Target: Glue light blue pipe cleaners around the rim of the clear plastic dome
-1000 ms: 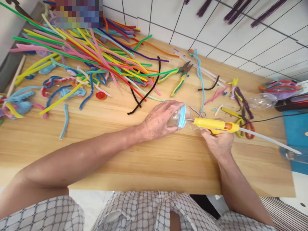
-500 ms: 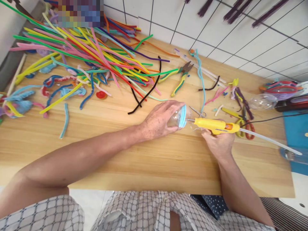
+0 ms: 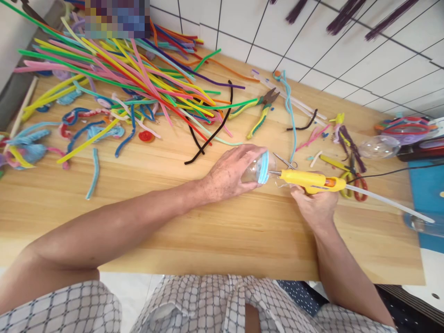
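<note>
My left hand point(image 3: 231, 173) is wrapped round a clear plastic bottle point(image 3: 250, 173) lying on its side, its far and near walls between thumb and fingers. Light-blue pipe cleaner point(image 3: 264, 167) circles the bottle near its right end. In my right hand point(image 3: 317, 206) is a yellow hot glue gun point(image 3: 307, 180), fingers closed on its handle. The nozzle points left and meets, or nearly meets, the blue band; the exact contact is too small to tell. A long translucent glue stick point(image 3: 390, 203) juts from the gun's back. Thin glue strands hang near the nozzle.
A heap of coloured pipe cleaners point(image 3: 138, 78) covers the table's back left. Green-and-yellow pliers point(image 3: 258, 113) lie behind the bottle, small scissors point(image 3: 285, 160) just beyond the nozzle. Red-handled pliers point(image 3: 360, 187) and a black cord point(image 3: 391, 171) are right of the gun. A tiled wall point(image 3: 270, 37) bounds the back.
Both hands, the bottle and the glue gun stay almost in place. Only the dark dotted cloth below the table edge looks shifted.
</note>
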### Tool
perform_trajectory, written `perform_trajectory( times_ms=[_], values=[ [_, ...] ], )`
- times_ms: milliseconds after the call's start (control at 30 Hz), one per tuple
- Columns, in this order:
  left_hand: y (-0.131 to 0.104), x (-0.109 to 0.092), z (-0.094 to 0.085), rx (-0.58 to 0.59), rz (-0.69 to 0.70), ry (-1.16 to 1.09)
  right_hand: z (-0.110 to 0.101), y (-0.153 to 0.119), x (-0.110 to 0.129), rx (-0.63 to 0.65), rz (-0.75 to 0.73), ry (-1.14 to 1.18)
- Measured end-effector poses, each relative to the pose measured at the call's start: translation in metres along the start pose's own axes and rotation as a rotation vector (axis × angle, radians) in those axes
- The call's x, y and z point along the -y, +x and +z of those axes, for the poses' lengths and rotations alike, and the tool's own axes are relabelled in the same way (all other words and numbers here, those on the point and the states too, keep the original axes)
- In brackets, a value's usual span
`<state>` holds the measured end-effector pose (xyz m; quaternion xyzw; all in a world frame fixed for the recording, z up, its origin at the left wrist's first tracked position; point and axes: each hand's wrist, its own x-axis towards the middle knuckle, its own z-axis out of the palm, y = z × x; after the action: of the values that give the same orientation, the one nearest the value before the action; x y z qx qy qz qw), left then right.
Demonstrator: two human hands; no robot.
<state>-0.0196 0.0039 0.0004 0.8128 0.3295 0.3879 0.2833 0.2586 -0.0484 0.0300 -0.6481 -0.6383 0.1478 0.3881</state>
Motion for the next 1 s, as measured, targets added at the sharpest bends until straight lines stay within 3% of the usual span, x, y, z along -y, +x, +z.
perform_trajectory(
  times_ms=[667,867,1000],
  values=[
    [-0.001,0.002,-0.001,0.000,0.020,-0.003,-0.001,0.002,0.009,0.035,0.154,0.055],
    [-0.002,0.002,-0.003,0.037,0.026,0.004,0.004,0.003,0.019,0.021,0.212,0.199],
    [-0.002,0.003,-0.004,0.079,0.047,0.025,-0.018,0.022,0.013,-0.058,0.190,0.231]
  ],
)
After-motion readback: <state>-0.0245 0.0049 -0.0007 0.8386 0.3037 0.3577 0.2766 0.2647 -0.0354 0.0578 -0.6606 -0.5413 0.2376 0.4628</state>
